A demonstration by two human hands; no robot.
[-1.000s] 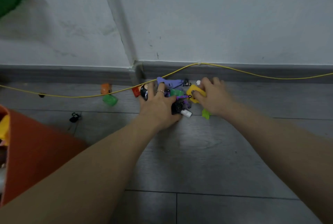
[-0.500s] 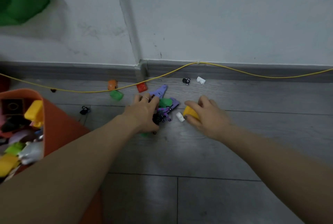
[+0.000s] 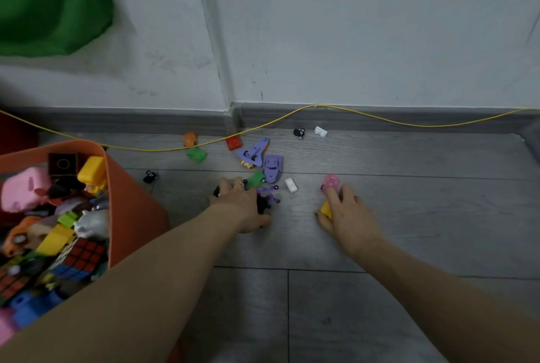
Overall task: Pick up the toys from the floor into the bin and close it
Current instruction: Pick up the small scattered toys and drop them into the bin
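My left hand (image 3: pixel 244 205) lies curled over a small heap of toys on the floor, gripping a black and purple toy (image 3: pixel 264 202). My right hand (image 3: pixel 347 210) holds a yellow toy (image 3: pixel 325 209) under its fingers, with a pink toy (image 3: pixel 330 183) at its fingertips. The orange bin (image 3: pixel 128 210) stands open at the left, filled with several toys. Loose on the floor lie a purple shuttle (image 3: pixel 252 153), a purple car (image 3: pixel 272 168), a green toy (image 3: pixel 255 180), a white piece (image 3: pixel 291 185) and a red block (image 3: pixel 233 142).
A yellow cable (image 3: pixel 380 120) runs along the grey skirting board. Near it lie an orange toy (image 3: pixel 190 139), a green block (image 3: pixel 197 154), black wheel pieces (image 3: pixel 299 132) (image 3: pixel 150 177) and a white piece (image 3: pixel 320 131). A green cloth (image 3: pixel 49 3) hangs at the upper left.
Both hands have drawn back from the wall toward me, dragging toys along. The purple shuttle, purple car and pink toy are now uncovered. More of the bin has come into view.
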